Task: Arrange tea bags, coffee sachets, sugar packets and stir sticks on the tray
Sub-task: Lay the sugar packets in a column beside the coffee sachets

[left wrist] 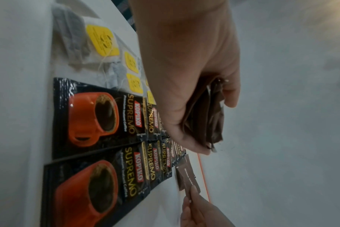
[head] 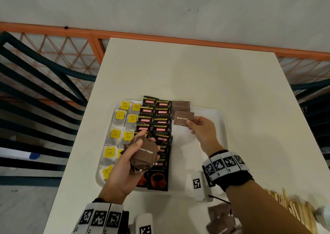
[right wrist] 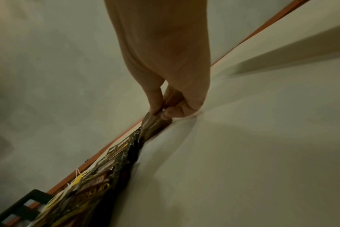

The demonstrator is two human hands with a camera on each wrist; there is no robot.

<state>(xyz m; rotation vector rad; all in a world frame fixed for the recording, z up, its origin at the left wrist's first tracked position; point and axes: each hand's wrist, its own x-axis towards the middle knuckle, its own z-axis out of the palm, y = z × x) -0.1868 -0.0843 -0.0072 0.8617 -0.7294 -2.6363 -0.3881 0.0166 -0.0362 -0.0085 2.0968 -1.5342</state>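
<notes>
The right hand (head: 201, 129) pinches a light, floppy brown sugar packet (head: 183, 118) by its near corner, while the left hand (head: 123, 164) grips a slippery bundle (head: 144, 157).

Looks like a café or canteen seating spot. White table (head: 187, 69) beside an orange lattice railing (head: 59, 47), dark slatted chairs (head: 35, 83), bare concrete floor (head: 160, 6).

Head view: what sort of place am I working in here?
Probably a cafe or canteen terrace, though that is a guess. A plain white table stands against an orange lattice railing, with dark slatted chairs on either side and a bare concrete floor beyond.
</notes>
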